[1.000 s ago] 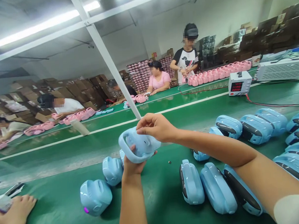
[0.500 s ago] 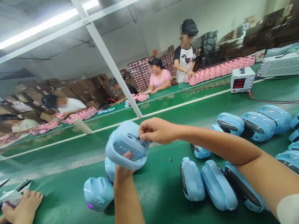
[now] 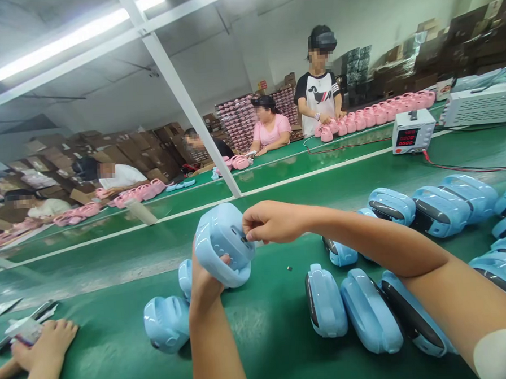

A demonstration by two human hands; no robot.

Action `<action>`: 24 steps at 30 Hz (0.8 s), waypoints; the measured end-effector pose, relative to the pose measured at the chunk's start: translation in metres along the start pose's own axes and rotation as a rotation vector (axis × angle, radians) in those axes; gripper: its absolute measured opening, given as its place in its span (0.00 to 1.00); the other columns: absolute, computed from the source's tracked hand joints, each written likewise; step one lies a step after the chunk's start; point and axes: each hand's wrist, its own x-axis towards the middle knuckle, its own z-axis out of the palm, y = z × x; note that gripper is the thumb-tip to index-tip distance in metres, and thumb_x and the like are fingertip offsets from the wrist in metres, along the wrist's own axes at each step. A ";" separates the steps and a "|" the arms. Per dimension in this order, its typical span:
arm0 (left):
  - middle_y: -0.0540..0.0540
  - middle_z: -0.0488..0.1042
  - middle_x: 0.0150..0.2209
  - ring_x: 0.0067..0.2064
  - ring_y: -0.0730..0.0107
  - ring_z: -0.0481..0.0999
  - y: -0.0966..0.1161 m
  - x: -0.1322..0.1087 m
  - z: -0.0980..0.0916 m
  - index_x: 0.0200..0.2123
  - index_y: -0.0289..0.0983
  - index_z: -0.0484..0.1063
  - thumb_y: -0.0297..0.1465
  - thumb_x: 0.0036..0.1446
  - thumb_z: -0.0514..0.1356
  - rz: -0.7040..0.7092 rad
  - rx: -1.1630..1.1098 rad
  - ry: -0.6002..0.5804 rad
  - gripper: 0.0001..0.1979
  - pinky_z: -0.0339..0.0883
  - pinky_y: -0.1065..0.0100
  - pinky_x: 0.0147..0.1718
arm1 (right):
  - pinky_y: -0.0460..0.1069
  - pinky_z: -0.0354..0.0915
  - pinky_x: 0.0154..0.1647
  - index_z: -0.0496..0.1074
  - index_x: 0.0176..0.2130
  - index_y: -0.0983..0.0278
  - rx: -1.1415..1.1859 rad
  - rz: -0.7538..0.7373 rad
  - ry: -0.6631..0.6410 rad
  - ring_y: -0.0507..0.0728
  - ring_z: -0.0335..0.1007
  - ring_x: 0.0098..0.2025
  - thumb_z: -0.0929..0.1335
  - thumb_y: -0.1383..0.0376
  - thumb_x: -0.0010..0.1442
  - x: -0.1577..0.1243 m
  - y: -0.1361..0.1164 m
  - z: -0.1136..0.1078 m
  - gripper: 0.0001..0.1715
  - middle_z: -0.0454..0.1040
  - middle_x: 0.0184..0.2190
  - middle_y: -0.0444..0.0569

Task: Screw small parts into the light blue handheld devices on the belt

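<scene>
My left hand (image 3: 205, 282) grips a light blue plastic toy housing (image 3: 222, 242) from below and holds it above the green belt (image 3: 268, 319). My right hand (image 3: 271, 221) is closed in a pinch at the housing's right side, fingertips against a small dark slot; what it pinches is too small to make out. Two more blue housings (image 3: 166, 323) lie on the belt just left of my left forearm.
Several blue housings (image 3: 369, 310) lie in rows to the right. A tiny dark part (image 3: 288, 268) sits on the belt. A co-worker's hand (image 3: 44, 342) rests at bottom left. A power supply (image 3: 411, 130) and other workers with pink housings are across the line.
My left hand has turned and tilted the blue housing so its side faces my right hand. My right hand's pinch has moved to the slot on that side.
</scene>
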 end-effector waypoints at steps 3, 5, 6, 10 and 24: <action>0.46 0.76 0.40 0.43 0.56 0.76 0.003 0.001 0.003 0.44 0.41 0.71 0.41 0.34 0.69 -0.014 -0.119 0.015 0.30 0.68 0.56 0.49 | 0.43 0.53 0.26 0.65 0.24 0.68 0.007 -0.030 0.081 0.47 0.59 0.22 0.66 0.76 0.55 0.004 0.000 0.005 0.10 0.64 0.19 0.38; 0.48 0.77 0.37 0.38 0.58 0.76 0.006 0.001 0.006 0.43 0.41 0.71 0.40 0.31 0.71 -0.063 -0.174 0.081 0.31 0.72 0.57 0.44 | 0.43 0.54 0.26 0.65 0.25 0.68 0.069 -0.052 0.140 0.47 0.59 0.23 0.66 0.75 0.54 0.008 0.002 0.011 0.08 0.64 0.19 0.39; 0.49 0.77 0.35 0.37 0.58 0.77 0.009 0.000 0.008 0.42 0.41 0.71 0.39 0.29 0.72 -0.089 -0.211 0.109 0.31 0.73 0.57 0.42 | 0.43 0.55 0.26 0.66 0.25 0.68 0.116 -0.066 0.170 0.48 0.60 0.23 0.67 0.75 0.54 0.009 0.003 0.015 0.07 0.65 0.20 0.39; 0.52 0.77 0.32 0.40 0.56 0.78 0.023 -0.011 0.017 0.39 0.41 0.71 0.39 0.30 0.72 -0.163 -0.402 0.062 0.28 0.72 0.58 0.44 | 0.45 0.60 0.29 0.67 0.33 0.67 0.252 -0.152 0.310 0.50 0.62 0.27 0.72 0.67 0.48 0.012 0.014 0.026 0.12 0.66 0.25 0.41; 0.45 0.79 0.31 0.47 0.49 0.75 0.014 -0.012 0.026 0.43 0.34 0.73 0.42 0.38 0.67 -0.238 -0.563 -0.070 0.29 0.70 0.55 0.48 | 0.46 0.64 0.39 0.59 0.54 0.57 0.854 -0.111 0.075 0.53 0.63 0.41 0.73 0.68 0.39 0.023 0.025 0.031 0.43 0.65 0.41 0.43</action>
